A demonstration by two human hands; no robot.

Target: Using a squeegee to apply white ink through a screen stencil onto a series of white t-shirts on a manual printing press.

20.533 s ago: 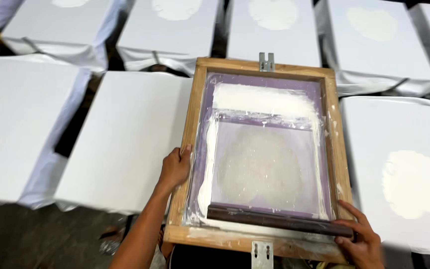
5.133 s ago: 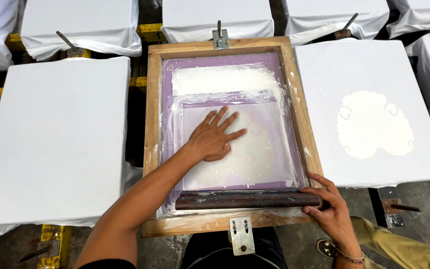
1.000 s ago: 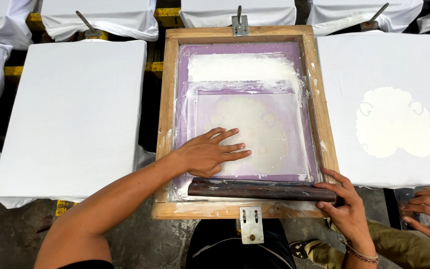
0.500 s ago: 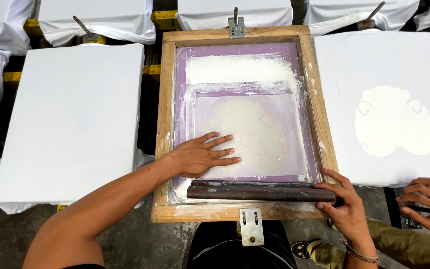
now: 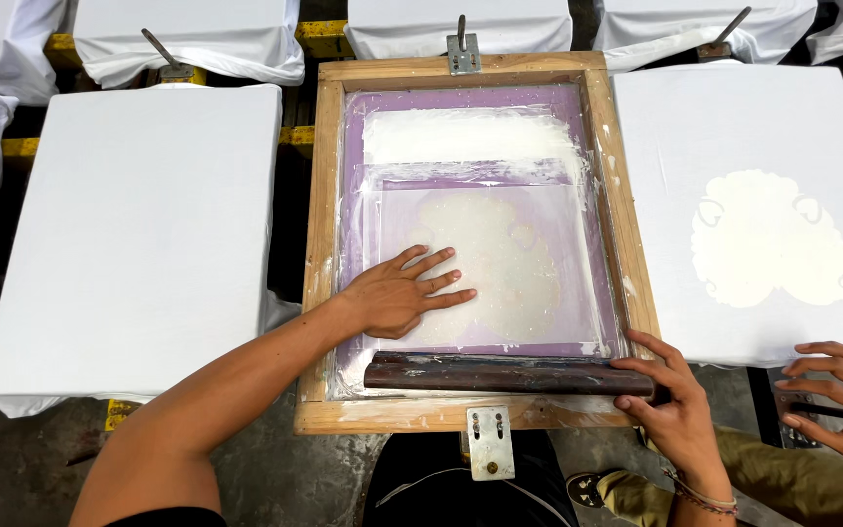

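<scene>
The left hand (image 5: 397,296) lies flat, fingers spread and released, on the purple mesh of the wooden screen-printing frame (image 5: 320,244), while the right hand (image 5: 670,395) grasps the squeegee (image 5: 504,376) along the frame's near edge.

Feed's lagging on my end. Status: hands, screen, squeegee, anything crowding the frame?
Left hand flat on purple mesh. Right hand grips squeegee end at near edge of wooden frame. Another person's hand at right, clear of the frame.
</scene>
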